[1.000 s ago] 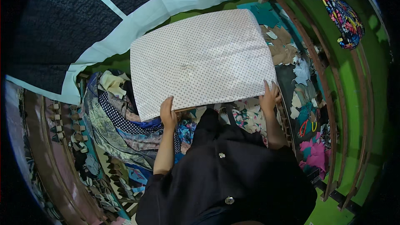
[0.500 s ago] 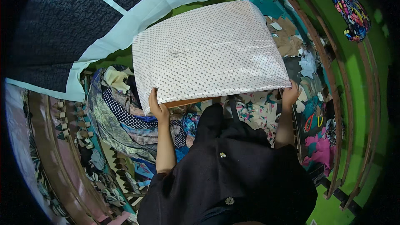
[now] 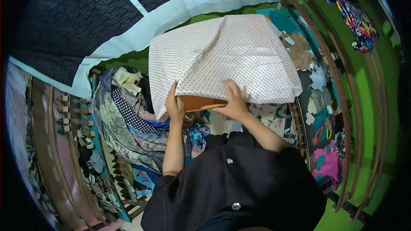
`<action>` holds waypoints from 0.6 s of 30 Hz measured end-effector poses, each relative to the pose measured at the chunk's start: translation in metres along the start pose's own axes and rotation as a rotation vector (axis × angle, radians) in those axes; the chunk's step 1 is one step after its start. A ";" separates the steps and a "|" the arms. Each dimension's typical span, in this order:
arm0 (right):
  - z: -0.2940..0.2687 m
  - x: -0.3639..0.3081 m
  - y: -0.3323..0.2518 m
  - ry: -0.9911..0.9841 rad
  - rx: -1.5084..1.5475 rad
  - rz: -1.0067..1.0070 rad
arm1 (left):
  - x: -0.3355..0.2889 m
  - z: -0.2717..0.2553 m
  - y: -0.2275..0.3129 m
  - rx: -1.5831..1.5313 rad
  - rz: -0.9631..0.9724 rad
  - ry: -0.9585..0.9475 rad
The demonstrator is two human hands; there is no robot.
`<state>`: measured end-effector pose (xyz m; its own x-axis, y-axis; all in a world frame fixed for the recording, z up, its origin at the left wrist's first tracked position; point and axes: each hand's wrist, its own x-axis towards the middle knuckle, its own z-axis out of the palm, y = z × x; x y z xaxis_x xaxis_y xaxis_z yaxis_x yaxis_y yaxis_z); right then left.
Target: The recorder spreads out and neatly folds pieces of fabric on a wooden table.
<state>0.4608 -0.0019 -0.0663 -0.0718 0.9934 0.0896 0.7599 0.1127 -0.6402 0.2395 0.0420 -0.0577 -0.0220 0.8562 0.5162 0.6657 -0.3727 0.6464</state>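
A white cover with small dark motifs (image 3: 244,55) drapes over a flat brown board or tabletop (image 3: 201,103) in front of me. Its front edge is raised near the left, baring the brown surface. At that front left corner, my left hand (image 3: 174,106) grips the cover, its fingers pointing up along the edge. My right hand (image 3: 235,102) rests on the cover's front edge near the middle, fingers spread and slightly blurred, the thumb stretched toward the board's rim. A diagonal crease runs across the cover from the left hand toward the back.
Bunched printed fabrics (image 3: 137,124) lie to the left, beside a rack of shoe parts (image 3: 85,124). On the right, material scraps (image 3: 319,98) and red-handled scissors (image 3: 317,134) lie by curved-looking wooden rails (image 3: 342,98). A dark quilted sheet with a pale border (image 3: 180,6) hangs behind.
My right hand has left the cover's right front corner and moved left to the middle of the front edge. The cover has creased, and more brown surface shows. The view has shifted slightly.
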 end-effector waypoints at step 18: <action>-0.030 0.017 -0.125 0.609 0.163 -0.399 | -0.058 -0.021 -0.044 0.103 0.070 0.082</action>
<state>0.3835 0.0002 0.0383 0.0842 0.6936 0.7154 0.6424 0.5111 -0.5711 0.1954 0.0013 -0.1042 -0.0306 0.7959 0.6047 0.7407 -0.3881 0.5484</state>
